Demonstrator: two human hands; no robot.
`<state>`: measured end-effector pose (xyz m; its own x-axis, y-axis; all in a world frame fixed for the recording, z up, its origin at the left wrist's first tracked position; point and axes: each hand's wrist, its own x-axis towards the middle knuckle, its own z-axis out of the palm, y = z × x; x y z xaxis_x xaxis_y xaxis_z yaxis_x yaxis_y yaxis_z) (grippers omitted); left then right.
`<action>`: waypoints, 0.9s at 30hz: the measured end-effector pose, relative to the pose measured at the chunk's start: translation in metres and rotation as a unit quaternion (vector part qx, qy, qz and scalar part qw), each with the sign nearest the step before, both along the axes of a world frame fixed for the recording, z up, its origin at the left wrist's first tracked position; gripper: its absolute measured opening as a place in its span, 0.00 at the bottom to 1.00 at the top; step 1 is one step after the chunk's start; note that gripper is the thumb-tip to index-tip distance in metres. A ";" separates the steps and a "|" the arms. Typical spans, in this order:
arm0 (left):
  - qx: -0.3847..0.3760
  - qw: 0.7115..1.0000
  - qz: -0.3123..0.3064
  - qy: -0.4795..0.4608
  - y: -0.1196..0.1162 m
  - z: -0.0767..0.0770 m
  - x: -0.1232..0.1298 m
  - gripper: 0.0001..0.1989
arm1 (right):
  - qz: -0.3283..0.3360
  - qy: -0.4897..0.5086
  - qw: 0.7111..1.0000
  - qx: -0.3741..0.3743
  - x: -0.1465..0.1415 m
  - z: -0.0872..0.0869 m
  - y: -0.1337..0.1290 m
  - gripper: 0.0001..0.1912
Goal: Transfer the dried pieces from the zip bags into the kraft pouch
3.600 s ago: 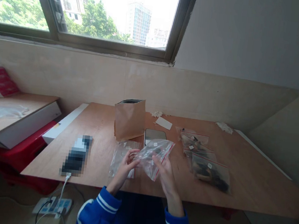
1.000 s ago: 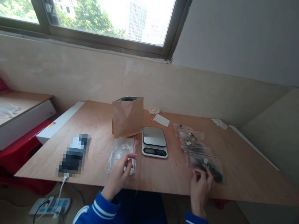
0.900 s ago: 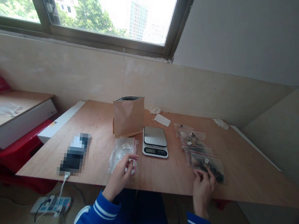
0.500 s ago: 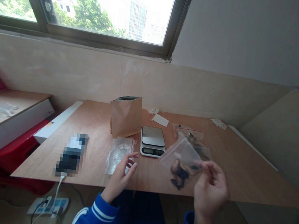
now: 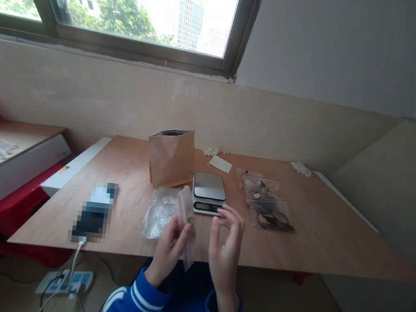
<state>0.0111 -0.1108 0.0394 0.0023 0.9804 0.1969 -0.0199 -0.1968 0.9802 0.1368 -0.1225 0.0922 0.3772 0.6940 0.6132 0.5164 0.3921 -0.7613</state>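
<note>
My left hand (image 5: 171,244) pinches a clear zip bag (image 5: 186,204) with a red seal line. The bag is turned nearly edge-on, so its contents are hard to make out. Just right of it, my right hand (image 5: 226,251) is raised with thumb and fingers apart and nothing between them. Behind the left hand, another clear plastic bag (image 5: 156,215) lies flat on the table. Beyond my right fingertips stands a small kitchen scale (image 5: 210,186) with a bare metal plate. A brown paper pouch (image 5: 171,159) stands upright with its top open, left of the scale.
Zip bags (image 5: 274,218) with dark and brown dried pieces lie on the wooden table (image 5: 318,239) at right. A white card (image 5: 220,164) rests behind the scale. At left, a blurred-out phone (image 5: 94,210) is cabled to a power strip (image 5: 66,281) below.
The zip bag with dark pieces has moved left from my right hand into my left. My right hand has let go and come inward beside it.
</note>
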 end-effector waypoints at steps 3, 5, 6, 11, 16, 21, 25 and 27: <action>0.006 0.999 0.043 -0.033 -0.002 0.001 0.007 0.18 | 0.140 -0.015 0.988 -0.064 -0.016 0.002 -0.004 0.08; 0.012 0.997 0.063 -0.036 -0.003 0.004 0.008 0.20 | 0.191 -0.005 0.978 -0.087 -0.023 0.002 -0.005 0.08; 0.014 0.997 0.072 -0.034 -0.003 0.006 0.007 0.20 | 0.204 0.002 0.975 -0.093 -0.024 0.002 -0.004 0.08; 0.020 0.997 0.060 -0.033 -0.001 0.014 0.000 0.20 | 0.238 0.029 0.965 -0.105 -0.022 -0.008 0.001 0.08; 0.044 0.998 0.025 -0.034 0.001 0.016 -0.006 0.19 | 0.265 0.037 0.958 -0.105 -0.020 -0.012 0.003 0.10; 0.071 0.997 0.003 0.010 0.002 0.021 -0.007 0.15 | 0.248 0.018 0.964 -0.099 -0.018 -0.008 0.002 0.11; 0.051 0.999 0.002 0.012 0.001 0.023 -0.006 0.14 | 0.250 0.001 0.964 -0.095 -0.018 -0.009 0.002 0.15; 0.042 0.999 0.004 0.014 0.001 0.023 -0.005 0.14 | 0.253 -0.004 0.963 -0.093 -0.017 -0.010 0.001 0.16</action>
